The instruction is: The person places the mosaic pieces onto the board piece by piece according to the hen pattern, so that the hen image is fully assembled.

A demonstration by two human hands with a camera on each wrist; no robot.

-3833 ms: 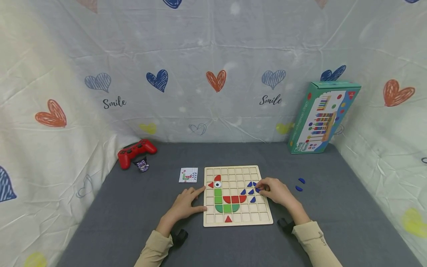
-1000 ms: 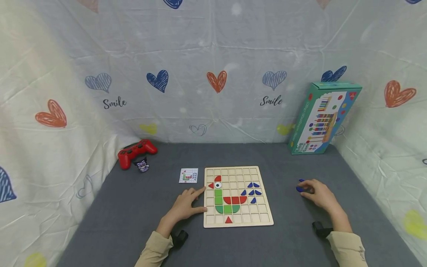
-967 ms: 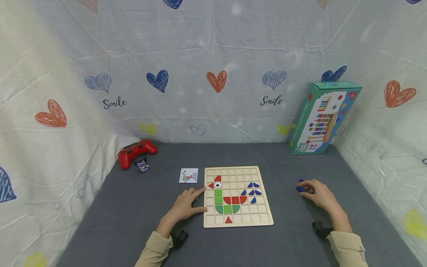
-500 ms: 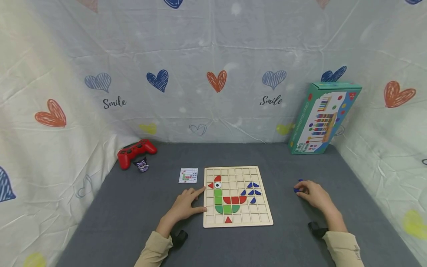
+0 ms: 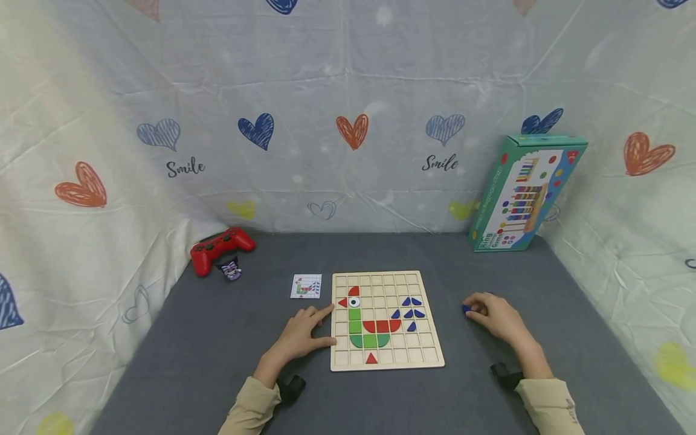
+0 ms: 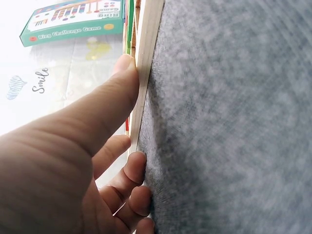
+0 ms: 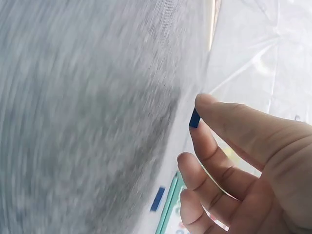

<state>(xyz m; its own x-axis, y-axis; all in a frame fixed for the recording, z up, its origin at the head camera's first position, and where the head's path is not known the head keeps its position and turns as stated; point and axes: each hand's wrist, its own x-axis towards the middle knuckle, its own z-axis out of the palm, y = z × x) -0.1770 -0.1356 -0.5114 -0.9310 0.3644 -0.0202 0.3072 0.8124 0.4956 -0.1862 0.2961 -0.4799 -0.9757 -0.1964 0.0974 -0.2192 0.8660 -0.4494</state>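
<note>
A square wooden grid board lies mid-table, bearing red, green and blue pieces and a white eye disc that together form a bird. My left hand touches the board's left edge with thumb and index fingertip, its fingers spread. To the right of the board, my right hand pinches a small blue piece between thumb and index finger. Another blue piece lies on the cloth beyond that hand; in the head view the hand mostly covers it.
Left of the board's far corner lies a small picture card showing the same bird. A red game controller and a small purple figure sit at the back left. A green game box stands at the back right.
The blue piece that was in my right hand seconds ago is now on the board. That hand went right, took another blue piece and has moved back leftward with it. My left hand stayed.
</note>
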